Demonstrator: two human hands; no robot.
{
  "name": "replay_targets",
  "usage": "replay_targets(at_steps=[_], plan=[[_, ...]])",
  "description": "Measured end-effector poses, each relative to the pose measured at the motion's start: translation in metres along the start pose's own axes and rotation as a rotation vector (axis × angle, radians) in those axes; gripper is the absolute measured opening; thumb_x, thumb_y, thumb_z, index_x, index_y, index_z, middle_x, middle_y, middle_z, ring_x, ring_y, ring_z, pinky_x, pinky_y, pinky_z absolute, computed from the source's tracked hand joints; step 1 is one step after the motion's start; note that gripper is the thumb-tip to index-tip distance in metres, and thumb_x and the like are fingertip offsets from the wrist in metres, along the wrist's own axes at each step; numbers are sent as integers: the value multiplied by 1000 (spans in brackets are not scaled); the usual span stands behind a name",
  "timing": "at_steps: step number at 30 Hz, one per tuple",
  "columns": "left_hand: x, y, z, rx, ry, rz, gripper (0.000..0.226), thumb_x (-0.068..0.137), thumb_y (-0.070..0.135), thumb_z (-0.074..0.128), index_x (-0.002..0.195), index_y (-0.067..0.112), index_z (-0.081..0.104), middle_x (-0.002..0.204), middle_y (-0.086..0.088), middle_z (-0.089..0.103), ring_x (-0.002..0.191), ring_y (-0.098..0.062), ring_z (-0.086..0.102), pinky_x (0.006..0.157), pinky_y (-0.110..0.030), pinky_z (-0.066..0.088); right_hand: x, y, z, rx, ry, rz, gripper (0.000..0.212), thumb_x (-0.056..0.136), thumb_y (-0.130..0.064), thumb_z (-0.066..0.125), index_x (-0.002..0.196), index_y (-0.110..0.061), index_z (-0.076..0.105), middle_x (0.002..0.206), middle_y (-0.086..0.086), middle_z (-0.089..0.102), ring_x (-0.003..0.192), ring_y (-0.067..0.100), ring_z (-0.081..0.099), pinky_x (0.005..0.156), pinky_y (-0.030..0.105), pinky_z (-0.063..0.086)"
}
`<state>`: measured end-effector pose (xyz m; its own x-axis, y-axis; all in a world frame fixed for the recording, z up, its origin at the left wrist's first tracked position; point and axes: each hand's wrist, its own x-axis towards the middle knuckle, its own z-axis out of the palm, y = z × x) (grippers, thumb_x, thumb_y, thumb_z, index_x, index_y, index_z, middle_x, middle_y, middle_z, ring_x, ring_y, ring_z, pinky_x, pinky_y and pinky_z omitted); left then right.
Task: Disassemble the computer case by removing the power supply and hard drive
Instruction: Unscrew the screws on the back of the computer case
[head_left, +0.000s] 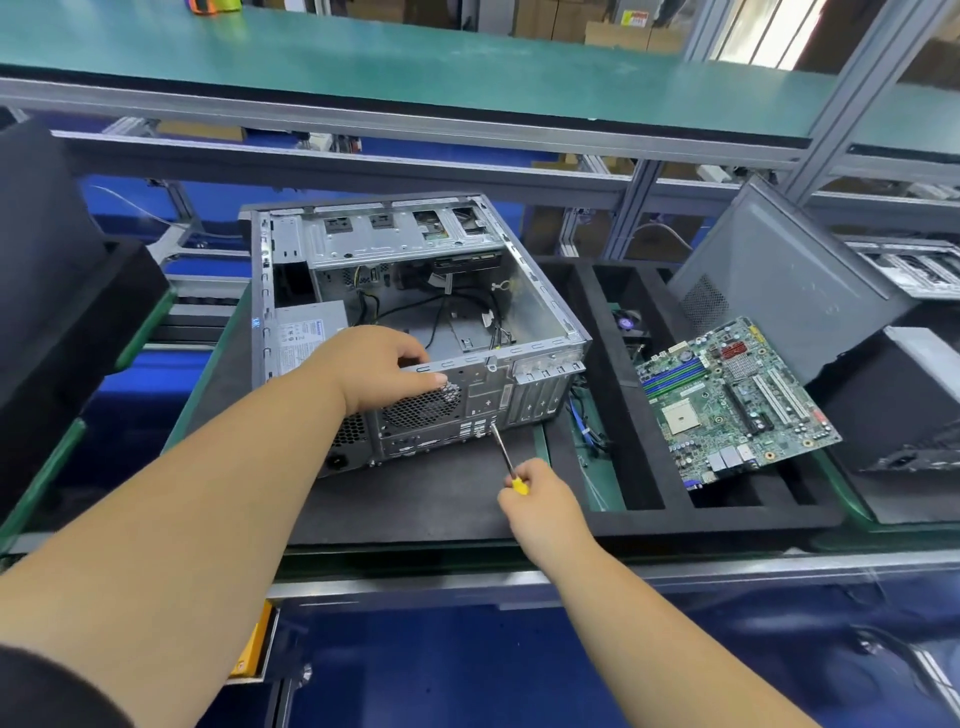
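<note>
Your left hand (382, 366) grips the top edge of the computer case's (415, 312) rear panel, fingers curled over the rim and thumb pressed on the outside above the round fan grille (422, 406). The case lies open on its side on the dark mat of the desk (415, 499), its open face up. Inside it, at 9 o'clock from that hand, the power supply (306, 332) sits against the left wall with its label facing up; loose cables (447, 306) trail across the case floor. At 5 o'clock from the case, your right hand (540, 501) is closed around a screwdriver (506, 457) with a yellow handle, its tip touching the rear panel near the port cutouts. At 3 o'clock, a green motherboard (732, 400) leans tilted in a black foam tray (644, 467), and a grey side panel (779, 280) stands slanted behind it.
</note>
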<state>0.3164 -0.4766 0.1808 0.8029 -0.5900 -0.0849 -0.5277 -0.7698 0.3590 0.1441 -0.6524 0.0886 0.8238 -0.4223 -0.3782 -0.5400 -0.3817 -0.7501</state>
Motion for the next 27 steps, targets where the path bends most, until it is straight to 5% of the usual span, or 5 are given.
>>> replay_targets(at_steps=[7,14,19,23,27], plan=[[-1,-4,-3,-151,-15,-60,45,97,57,42,69,27,59,67,8,56,69,-11,54,68,-28,43,-13,-17,9,26,-16,-78,11,90,-18,50,86,-28,53,79,-3,58,56,11,44,44,16,34],[-4,-7,-3,-118,15,-50,44,99,45,44,60,24,47,61,6,50,63,-14,49,69,-31,43,-13,-41,6,44,35,-148,8,83,-14,57,81,-21,56,75,-2,60,46,5,42,39,14,33],[-5,-7,-2,-122,70,-60,40,97,47,47,65,24,56,66,5,58,74,-19,55,73,-32,46,3,-85,-11,-39,131,-267,4,85,-20,59,82,-23,57,79,-6,63,64,10,52,53,24,38],[-5,-11,-5,-106,68,-98,41,99,50,41,82,22,66,76,-1,64,97,-25,39,80,-34,29,11,-103,-12,-79,44,-220,6,84,-19,56,86,-24,59,80,-4,63,62,12,53,50,25,36],[-8,-22,-10,60,-28,11,42,102,51,35,66,31,46,67,8,49,91,-25,40,90,-36,31,4,-91,6,-55,-24,-210,9,80,-15,54,81,-24,55,71,-4,59,42,-2,48,39,16,35]])
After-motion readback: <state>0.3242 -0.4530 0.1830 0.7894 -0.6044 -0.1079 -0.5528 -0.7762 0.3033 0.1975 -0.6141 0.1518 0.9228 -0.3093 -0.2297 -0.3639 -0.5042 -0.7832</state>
